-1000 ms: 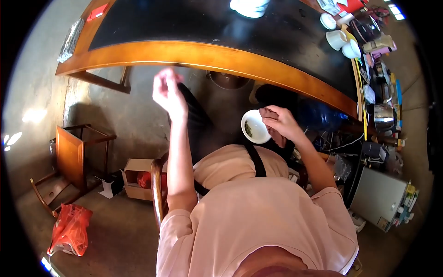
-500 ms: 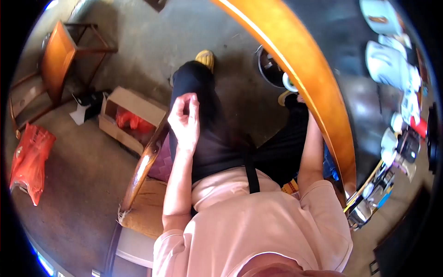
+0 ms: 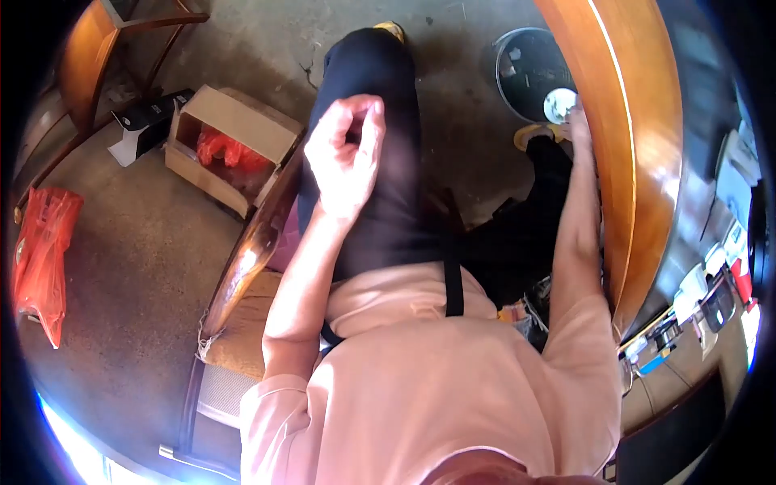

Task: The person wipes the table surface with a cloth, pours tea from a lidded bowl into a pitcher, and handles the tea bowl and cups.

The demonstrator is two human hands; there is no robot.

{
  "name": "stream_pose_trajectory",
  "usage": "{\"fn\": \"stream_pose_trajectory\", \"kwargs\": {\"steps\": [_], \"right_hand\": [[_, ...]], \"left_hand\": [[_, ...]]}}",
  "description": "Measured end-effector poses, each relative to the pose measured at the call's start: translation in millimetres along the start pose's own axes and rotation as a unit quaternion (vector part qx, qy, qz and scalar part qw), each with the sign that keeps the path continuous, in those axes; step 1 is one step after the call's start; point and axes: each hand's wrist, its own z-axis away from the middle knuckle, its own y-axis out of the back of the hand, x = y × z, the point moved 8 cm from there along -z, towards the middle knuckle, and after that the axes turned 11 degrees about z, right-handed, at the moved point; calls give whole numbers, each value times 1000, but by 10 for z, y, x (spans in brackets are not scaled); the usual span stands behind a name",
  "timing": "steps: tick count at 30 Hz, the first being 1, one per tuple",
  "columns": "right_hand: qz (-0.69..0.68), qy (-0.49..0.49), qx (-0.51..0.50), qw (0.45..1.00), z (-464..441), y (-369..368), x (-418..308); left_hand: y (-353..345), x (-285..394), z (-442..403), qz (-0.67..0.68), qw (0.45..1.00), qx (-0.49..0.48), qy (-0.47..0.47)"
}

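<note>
My left hand (image 3: 346, 158) is raised over my left thigh, its thumb and fingers curled together in a pinch. Anything between those fingertips is too small to make out. My right hand (image 3: 579, 131) is low beside the wooden table edge, partly hidden by it. Its fingers grip a white round container (image 3: 559, 103), like a small bowl or cup, seen from above with faint greenish marks inside. The container overlaps the lower right rim of a dark round bin (image 3: 516, 81) on the floor. A small pale scrap shows inside the bin.
The curved wooden table edge (image 3: 638, 121) runs along my right. A cardboard box (image 3: 234, 117) with a red plastic bag stands by the chair's wooden armrest (image 3: 250, 250). Another red bag (image 3: 44, 250) and a wooden chair (image 3: 85, 61) are further left. White items (image 3: 735, 182) lie on the table.
The view has shifted, bringing the bin, the white container and my right hand further out from behind the table edge. My left hand keeps its pinch over the thigh.
</note>
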Motion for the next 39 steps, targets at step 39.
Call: {"fn": "stream_pose_trajectory", "kwargs": {"steps": [39], "right_hand": [[-332,170,203,905,3053,3623,-586]], "left_hand": [[-175,-240,15,-2,991,-113,-78]]}}
